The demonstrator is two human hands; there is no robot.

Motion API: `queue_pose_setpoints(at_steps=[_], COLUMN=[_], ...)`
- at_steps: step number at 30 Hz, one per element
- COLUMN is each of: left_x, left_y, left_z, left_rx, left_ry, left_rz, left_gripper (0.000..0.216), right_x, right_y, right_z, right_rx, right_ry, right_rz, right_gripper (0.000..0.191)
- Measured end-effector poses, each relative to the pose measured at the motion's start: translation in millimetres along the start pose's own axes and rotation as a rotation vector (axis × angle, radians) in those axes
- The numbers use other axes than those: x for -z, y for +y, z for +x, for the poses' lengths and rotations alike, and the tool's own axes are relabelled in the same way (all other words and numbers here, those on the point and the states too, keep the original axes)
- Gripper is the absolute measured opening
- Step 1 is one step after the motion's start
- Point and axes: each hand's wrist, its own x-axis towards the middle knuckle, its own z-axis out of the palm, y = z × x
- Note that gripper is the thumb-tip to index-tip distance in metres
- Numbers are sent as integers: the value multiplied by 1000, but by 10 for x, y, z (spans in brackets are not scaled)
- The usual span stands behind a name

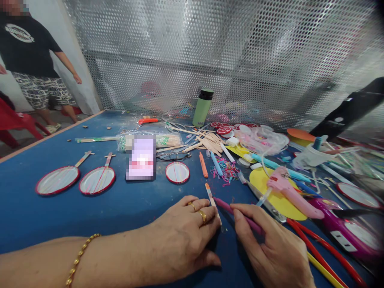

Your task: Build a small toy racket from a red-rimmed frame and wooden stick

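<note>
Fingers: left hand pinches a painted stick flat on the blue table; right hand is closed round a purple marker (tip just beside the stick).
Beyond fingers: round lid, phone.
Containers: white cup, holding pens, far right; green bottle, capped, farthest.

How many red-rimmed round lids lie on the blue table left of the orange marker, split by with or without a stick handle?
Red-rimmed lids on the blue table, left of the orange marker:
With stick handle: 2 (the left one, the right one)
Without handle: 1
Total: 3
More red-rimmed lids lie farther right, partly hidden in clutter, and are not counted.
</note>
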Motion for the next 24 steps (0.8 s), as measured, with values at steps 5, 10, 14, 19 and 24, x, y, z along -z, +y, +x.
queue_pose_setpoints(at_steps=[5,10,14,19,24], left_x=[-10,-4,6,-12,2], left_y=[-4,-11,-8,-9,-7], left_z=[-5,-5,1,-2,-3], left_rx=[-4,-4,8,-1,-4], left_ry=[5,5,-14,2,9], left_rz=[-1,4,-6,4,-8], left_gripper=[58,55,56,57,56], right_x=[9,-6,-3,0,-6], right_y=[23,5,16,8,9], right_z=[-35,-12,-21,-23,-13], right_rx=[-31,-2,-21,-23,-17], right_ry=[-18,-53,-38,10,-40], right_rz=[-15,10,-20,-23,4], right_gripper=[12,12,11,13,13])
